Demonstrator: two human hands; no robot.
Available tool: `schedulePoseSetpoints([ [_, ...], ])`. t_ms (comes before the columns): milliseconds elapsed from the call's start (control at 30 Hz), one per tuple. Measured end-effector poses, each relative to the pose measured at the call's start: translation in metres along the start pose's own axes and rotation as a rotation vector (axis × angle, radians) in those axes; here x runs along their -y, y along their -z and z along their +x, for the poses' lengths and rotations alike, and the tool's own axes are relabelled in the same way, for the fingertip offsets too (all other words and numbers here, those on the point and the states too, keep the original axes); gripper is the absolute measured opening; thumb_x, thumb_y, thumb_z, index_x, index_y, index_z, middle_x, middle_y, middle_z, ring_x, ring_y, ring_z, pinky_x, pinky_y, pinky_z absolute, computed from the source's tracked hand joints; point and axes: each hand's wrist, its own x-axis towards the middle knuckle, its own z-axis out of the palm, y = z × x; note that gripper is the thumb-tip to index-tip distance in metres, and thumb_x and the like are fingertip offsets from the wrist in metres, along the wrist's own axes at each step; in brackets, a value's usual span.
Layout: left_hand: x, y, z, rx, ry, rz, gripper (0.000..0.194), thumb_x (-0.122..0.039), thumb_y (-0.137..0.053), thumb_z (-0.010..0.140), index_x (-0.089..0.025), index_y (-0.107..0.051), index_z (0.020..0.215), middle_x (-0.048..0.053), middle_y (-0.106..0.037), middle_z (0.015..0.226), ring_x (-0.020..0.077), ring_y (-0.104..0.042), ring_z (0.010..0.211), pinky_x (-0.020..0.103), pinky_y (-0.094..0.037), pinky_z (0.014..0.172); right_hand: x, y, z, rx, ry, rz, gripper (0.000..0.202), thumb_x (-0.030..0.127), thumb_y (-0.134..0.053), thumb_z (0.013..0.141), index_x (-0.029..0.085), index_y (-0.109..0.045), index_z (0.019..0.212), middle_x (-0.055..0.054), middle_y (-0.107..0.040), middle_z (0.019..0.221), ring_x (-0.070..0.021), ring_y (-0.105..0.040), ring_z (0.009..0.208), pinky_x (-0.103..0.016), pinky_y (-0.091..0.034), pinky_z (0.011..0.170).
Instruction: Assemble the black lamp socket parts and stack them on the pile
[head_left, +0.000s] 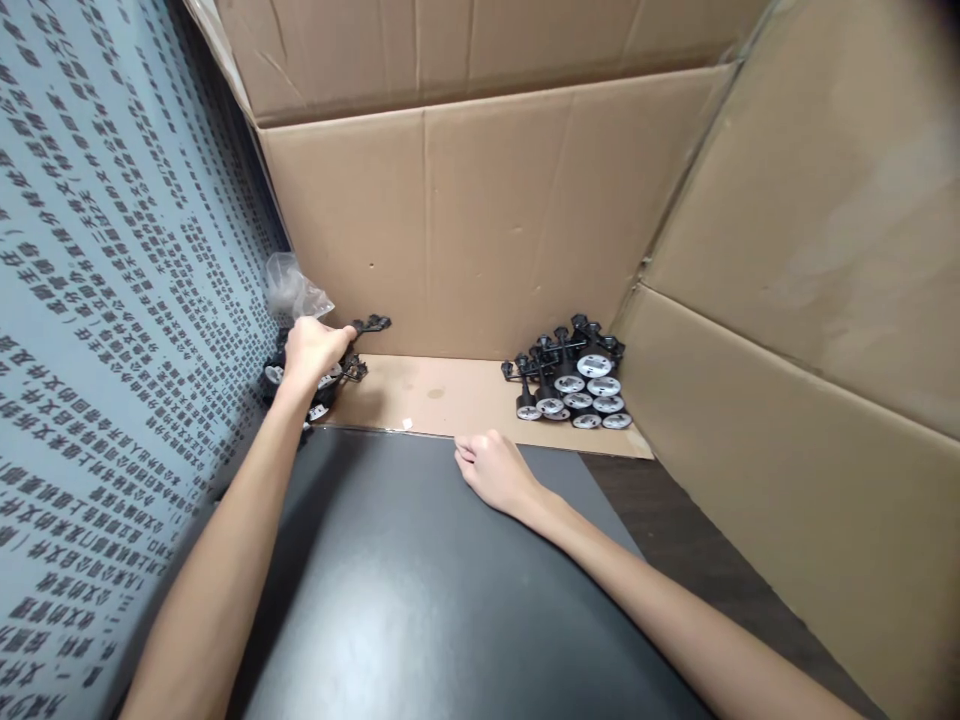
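Observation:
At the back left, my left hand (315,350) is closed on a black stemmed part (373,324), whose knobbed end sticks out to the right past the thumb. Beneath and around that hand lie several like parts, with black round bodies and silvery disc faces (319,411); the hand hides most of them. My right hand (496,470) rests near the far edge of the dark grey mat (420,580), its fingers curled in. Anything inside those fingers is hidden. To its far right, several of the same black parts (570,385) are stacked with their discs facing me.
Cardboard walls stand at the back (472,220) and right (810,360). A blue sheet printed with characters (112,330) covers the left side. A clear plastic bag (289,287) sits behind my left hand. A small white scrap (407,424) lies on the cardboard strip (442,395).

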Motion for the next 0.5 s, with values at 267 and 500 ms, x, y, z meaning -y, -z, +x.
schedulePoseSetpoints([
  [267, -0.03, -0.079, -0.051, 0.634, 0.293, -0.938, 0.004, -0.015, -0.06, 0.064, -0.015, -0.058, 0.068, 0.003, -0.061, 0.057, 0.0143, -0.058, 0.05, 0.024, -0.045, 0.046, -0.002, 0.001, 0.002, -0.042, -0.008, 0.035, 0.033, 0.005, -0.046, 0.078, 0.021, -0.03, 0.054, 0.005, -0.029, 0.05, -0.012, -0.022, 0.051, -0.028, -0.018, 0.053],
  [500, -0.026, -0.11, -0.068, 0.769, 0.323, -1.167, 0.01, -0.017, -0.064, 0.07, -0.012, -0.064, 0.079, 0.005, -0.064, 0.066, 0.0118, -0.055, 0.043, 0.02, -0.033, 0.036, -0.006, -0.003, 0.004, -0.078, 0.02, 0.105, 0.03, 0.008, -0.046, 0.076, 0.022, -0.031, 0.054, 0.004, -0.032, 0.049, -0.0123, -0.025, 0.049, -0.028, -0.019, 0.054],
])
